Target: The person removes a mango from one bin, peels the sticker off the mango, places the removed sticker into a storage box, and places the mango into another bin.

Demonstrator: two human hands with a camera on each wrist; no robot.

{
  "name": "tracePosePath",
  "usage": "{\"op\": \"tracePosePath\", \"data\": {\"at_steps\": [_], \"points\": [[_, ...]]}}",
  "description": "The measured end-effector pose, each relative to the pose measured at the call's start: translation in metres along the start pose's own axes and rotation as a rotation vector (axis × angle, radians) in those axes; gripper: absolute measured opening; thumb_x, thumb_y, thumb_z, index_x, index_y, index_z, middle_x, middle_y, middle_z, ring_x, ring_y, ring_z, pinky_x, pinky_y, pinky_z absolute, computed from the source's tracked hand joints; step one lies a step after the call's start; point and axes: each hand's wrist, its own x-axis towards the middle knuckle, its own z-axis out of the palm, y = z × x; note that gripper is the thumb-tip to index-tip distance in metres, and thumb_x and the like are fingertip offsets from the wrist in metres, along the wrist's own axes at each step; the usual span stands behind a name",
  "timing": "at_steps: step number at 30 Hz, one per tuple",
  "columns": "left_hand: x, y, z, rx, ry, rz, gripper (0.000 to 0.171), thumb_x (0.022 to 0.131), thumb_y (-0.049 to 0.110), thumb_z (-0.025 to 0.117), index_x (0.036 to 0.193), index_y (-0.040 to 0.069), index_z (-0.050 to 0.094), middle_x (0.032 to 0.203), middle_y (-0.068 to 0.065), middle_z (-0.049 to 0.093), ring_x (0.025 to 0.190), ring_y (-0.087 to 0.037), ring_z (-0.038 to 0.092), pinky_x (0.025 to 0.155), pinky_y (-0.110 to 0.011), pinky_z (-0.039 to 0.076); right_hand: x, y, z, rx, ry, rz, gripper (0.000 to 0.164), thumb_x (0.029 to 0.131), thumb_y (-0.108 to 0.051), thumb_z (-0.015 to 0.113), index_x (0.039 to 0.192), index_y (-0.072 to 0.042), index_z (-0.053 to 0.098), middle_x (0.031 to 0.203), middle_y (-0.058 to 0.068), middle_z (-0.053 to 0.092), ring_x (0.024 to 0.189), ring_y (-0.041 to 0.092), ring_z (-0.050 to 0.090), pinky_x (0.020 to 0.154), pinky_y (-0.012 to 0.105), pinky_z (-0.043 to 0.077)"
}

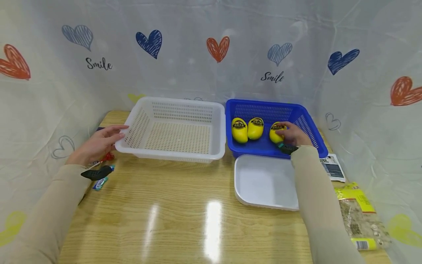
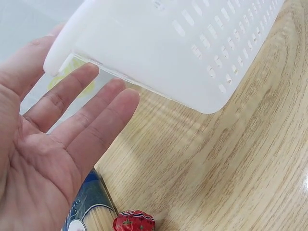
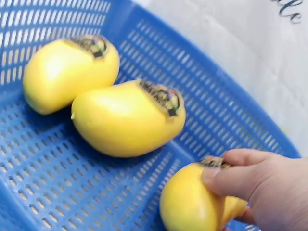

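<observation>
My right hand (image 1: 295,135) reaches into the blue basket (image 1: 310,124) and grips a yellow mango (image 3: 190,199) with a dark label, thumb on its upper side. Two more labelled mangoes, one at the left (image 1: 239,130) and one beside it (image 1: 255,128), lie close together in the same basket. At the left end of the white basket (image 1: 174,154) is my left hand (image 1: 99,142). Its fingers (image 2: 103,115) stretch out nearly straight under the rim in the left wrist view, while one digit reaches over the rim's outer side.
A white tray (image 1: 267,179) sits in front of the blue basket. Right of it lie a yellow-and-clear bag (image 1: 359,216) and a black-and-white packet (image 1: 333,168). Small wrapped items, one red (image 2: 134,221), lie by my left wrist. A heart-printed curtain (image 1: 188,73) hangs behind the baskets.
</observation>
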Motion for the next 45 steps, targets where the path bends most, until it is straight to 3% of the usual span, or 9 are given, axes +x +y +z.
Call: {"op": "tracePosePath", "data": {"at_steps": [5,8,14,16,20,26,32,39,45], "points": [[0.001,0.0,0.0,-0.001,0.008,0.004,0.057,0.101,0.036,0.051,0.151,0.013,0.033,0.134,0.001,0.044,0.109,-0.006,0.056,0.086,-0.025,0.052,-0.014,-0.01,-0.007,-0.067,-0.022,-0.066,0.056,0.104,-0.018,0.049,0.154,-0.009,0.026,0.15,0.025,0.026,0.121,0.035,0.039,0.1,0.042,0.041],[0.001,0.0,0.001,-0.005,0.008,0.008,0.056,0.102,0.035,0.051,0.15,0.013,0.034,0.133,0.003,0.045,0.108,-0.006,0.056,0.086,-0.025,0.052,-0.032,-0.017,-0.006,-0.041,-0.005,-0.123,0.056,0.104,-0.02,0.051,0.154,-0.012,0.027,0.15,0.025,0.027,0.124,0.036,0.04,0.105,0.047,0.04],[0.001,0.0,0.001,-0.002,0.007,0.014,0.055,0.102,0.034,0.05,0.15,0.012,0.034,0.131,0.004,0.047,0.107,-0.006,0.057,0.086,-0.025,0.052,-0.102,-0.028,0.007,-0.152,0.053,-0.267,0.06,0.099,-0.043,0.056,0.151,-0.025,0.034,0.147,0.019,0.03,0.118,0.035,0.044,0.097,0.045,0.043],[0.001,0.0,0.001,0.003,0.006,0.013,0.056,0.102,0.034,0.05,0.15,0.012,0.033,0.131,0.004,0.046,0.107,-0.006,0.057,0.086,-0.025,0.052,-0.129,-0.03,0.018,-0.175,0.036,-0.326,0.059,0.098,-0.045,0.056,0.15,-0.025,0.037,0.146,0.015,0.033,0.114,0.034,0.047,0.092,0.041,0.045],[0.001,-0.001,-0.001,0.008,0.006,0.018,0.056,0.102,0.034,0.049,0.15,0.012,0.033,0.133,0.003,0.044,0.107,-0.006,0.057,0.084,-0.025,0.053,-0.172,-0.026,0.049,-0.149,-0.026,-0.455,0.048,0.1,-0.034,0.057,0.144,-0.019,0.044,0.139,0.012,0.043,0.105,0.033,0.05,0.081,0.035,0.05],[0.001,-0.003,-0.003,0.023,0.004,0.027,0.054,0.103,0.032,0.049,0.15,0.012,0.034,0.131,0.003,0.047,0.106,-0.006,0.058,0.084,-0.025,0.053,-0.21,-0.016,0.107,-0.054,-0.127,-0.603,0.036,0.101,-0.017,0.057,0.136,-0.016,0.051,0.134,0.008,0.049,0.1,0.03,0.055,0.077,0.031,0.053],[0.003,-0.001,-0.002,0.022,-0.014,0.027,0.056,0.102,0.031,0.051,0.151,0.012,0.033,0.131,0.003,0.049,0.106,-0.008,0.059,0.085,-0.026,0.053,-0.222,-0.007,0.171,0.045,-0.22,-0.553,0.036,0.1,-0.022,0.059,0.135,-0.024,0.051,0.137,0.002,0.049,0.102,0.028,0.056,0.076,0.031,0.052],[0.002,0.003,0.0,0.01,-0.022,0.019,0.058,0.101,0.032,0.052,0.151,0.011,0.031,0.135,0.0,0.045,0.107,-0.009,0.06,0.085,-0.026,0.053,-0.21,0.004,0.235,0.132,-0.4,-0.471,0.034,0.101,-0.025,0.057,0.134,-0.026,0.05,0.136,0.009,0.045,0.106,0.026,0.057,0.077,0.031,0.054],[0.001,0.002,-0.001,-0.01,-0.019,0.004,0.057,0.102,0.029,0.051,0.152,0.011,0.029,0.136,-0.003,0.043,0.107,-0.009,0.06,0.086,-0.027,0.053,-0.189,0.004,0.266,0.061,-0.36,-0.503,0.034,0.1,-0.023,0.058,0.133,-0.024,0.052,0.139,0.017,0.034,0.108,0.027,0.057,0.081,0.028,0.053]]}}
